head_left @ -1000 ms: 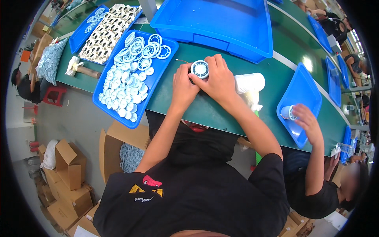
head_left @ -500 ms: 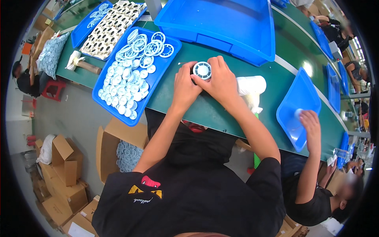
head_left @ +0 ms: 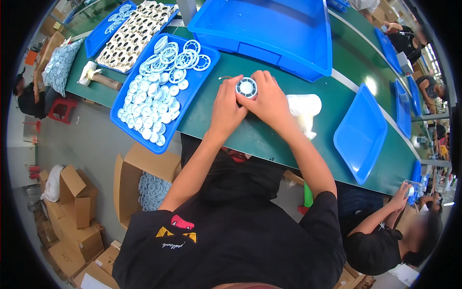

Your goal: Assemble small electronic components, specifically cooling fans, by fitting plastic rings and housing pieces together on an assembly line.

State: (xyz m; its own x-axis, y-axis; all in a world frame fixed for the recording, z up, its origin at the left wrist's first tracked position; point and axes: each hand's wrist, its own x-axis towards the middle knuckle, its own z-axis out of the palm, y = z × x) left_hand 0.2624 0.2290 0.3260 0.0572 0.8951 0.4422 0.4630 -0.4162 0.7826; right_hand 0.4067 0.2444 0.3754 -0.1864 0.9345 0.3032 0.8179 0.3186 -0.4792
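Between my hands, just above the green table (head_left: 226, 139), is a round part (head_left: 247, 87) with a pale slotted ring face and a dark side; a thin wire sticks out near it. My left hand (head_left: 226, 107) is closed around its left side. My right hand (head_left: 269, 98) wraps the other side, thumb across the near edge. To the left, a blue tray (head_left: 194, 91) holds many small white discs (head_left: 150, 103) and, at its far end, pale slotted rings (head_left: 184, 60). A white roll-like bundle (head_left: 304, 104) lies right of my right hand.
A large blue bin (head_left: 262, 59) stands beyond my hands. Far left are a moulded pulp tray (head_left: 130, 38) and a wooden-handled mallet (head_left: 107, 82). At right sit a blue tray (head_left: 361, 135) and a co-worker (head_left: 375, 241). An open carton (head_left: 156, 156) stands below the table edge.
The co-worker's hand has left the right blue tray with a small white item and is now at the far right. My hands stay around the round part, nearly unmoved.
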